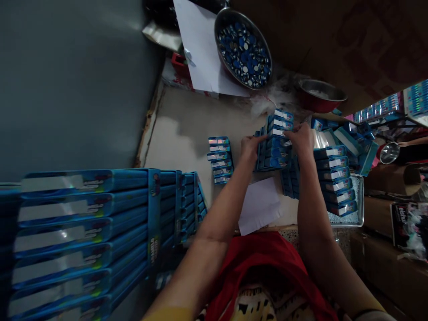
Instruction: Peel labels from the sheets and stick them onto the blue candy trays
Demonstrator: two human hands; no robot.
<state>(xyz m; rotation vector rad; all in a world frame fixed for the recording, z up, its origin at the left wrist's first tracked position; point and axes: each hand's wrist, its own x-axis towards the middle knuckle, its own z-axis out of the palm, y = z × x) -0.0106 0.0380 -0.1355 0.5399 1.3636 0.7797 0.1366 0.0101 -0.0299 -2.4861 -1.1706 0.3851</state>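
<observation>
A stack of slim blue boxes with pale strips on their ends stands on the worktop in front of me. My left hand is at its left side, index finger stretched against a box and the other fingers curled. From the right, my right hand pinches at the end of the same box, by its pale strip. Whether a small label is between those fingertips I cannot make out. To the left lies a shorter row of blue boxes; another stack of blue boxes stands right of my right forearm.
Tall stacks of blue boxes fill the near left. A metal bowl of blue and silver discs and a smaller red bowl are at the back. White paper lies near my body. Another person's arm shows far right.
</observation>
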